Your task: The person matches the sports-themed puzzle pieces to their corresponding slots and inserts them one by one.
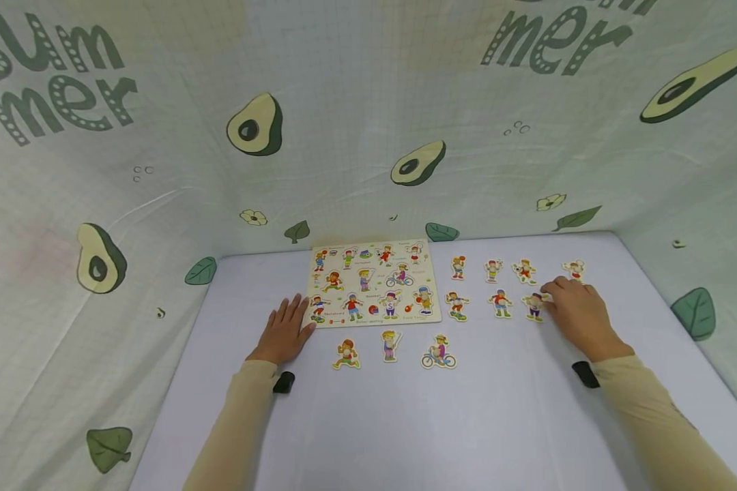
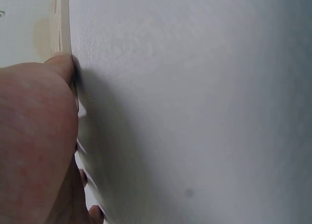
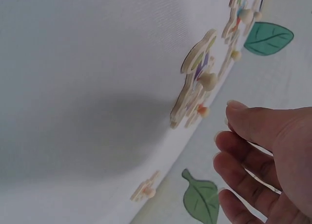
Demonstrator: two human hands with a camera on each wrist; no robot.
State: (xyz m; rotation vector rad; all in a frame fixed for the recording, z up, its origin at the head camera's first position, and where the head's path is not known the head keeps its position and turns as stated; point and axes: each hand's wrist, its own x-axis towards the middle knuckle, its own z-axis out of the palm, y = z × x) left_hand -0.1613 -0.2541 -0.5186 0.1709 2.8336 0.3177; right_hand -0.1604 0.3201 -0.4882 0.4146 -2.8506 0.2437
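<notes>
A wooden puzzle board (image 1: 374, 266) printed with sports figures lies at the back of the table. My left hand (image 1: 285, 332) rests flat beside its left edge, fingers spread; in the left wrist view, the thumb (image 2: 61, 65) touches the board's side (image 2: 63, 19). My right hand (image 1: 580, 314) hovers by a knobbed puzzle piece of a child in purple (image 1: 533, 307). Seen from the right wrist, the fingers (image 3: 243, 153) are loosely bent with nothing between them, apart from the nearest piece (image 3: 192, 80) and its round knob. A tennis player piece (image 1: 574, 269) lies just beyond this hand.
Several more loose pieces lie right of the board, among them a skateboarder (image 1: 457, 307) and a roller skater (image 1: 500, 303). In front are a runner (image 1: 347, 354), a golfer (image 1: 389, 346) and a cyclist (image 1: 439, 352). A printed cloth (image 1: 344, 204) rises behind the table.
</notes>
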